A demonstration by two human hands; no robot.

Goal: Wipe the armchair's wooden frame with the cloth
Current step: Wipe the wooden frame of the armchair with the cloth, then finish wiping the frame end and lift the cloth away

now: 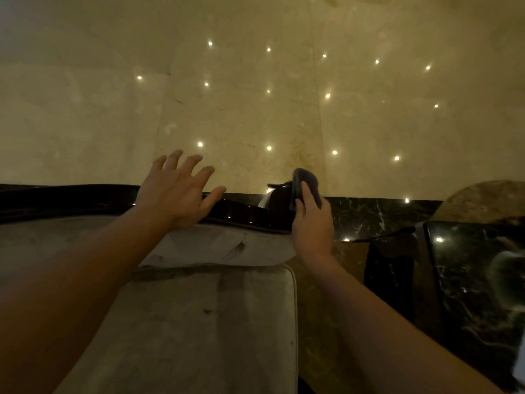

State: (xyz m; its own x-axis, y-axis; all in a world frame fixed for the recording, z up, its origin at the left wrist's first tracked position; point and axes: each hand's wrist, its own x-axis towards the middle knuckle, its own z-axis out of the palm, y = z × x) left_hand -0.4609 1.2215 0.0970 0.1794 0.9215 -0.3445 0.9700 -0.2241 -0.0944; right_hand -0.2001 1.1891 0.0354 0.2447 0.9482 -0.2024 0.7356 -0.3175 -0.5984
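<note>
The armchair's dark glossy wooden frame (244,214) runs across the middle of the head view, above pale grey upholstery (199,322). My right hand (311,223) is shut on a small dark grey cloth (305,183), pressing it against the frame's right end, which sticks up as a rounded dark knob. My left hand (177,191) rests its palm on the frame's top edge, fingers spread and holding nothing. Both forearms reach in from the bottom of the view.
Beyond the chair lies a polished beige marble floor (255,109) reflecting many small lights. A dark veined marble band (377,217) runs behind the frame. To the right stands a dark glossy marble table (477,294), with a round brown tabletop (488,200) farther back.
</note>
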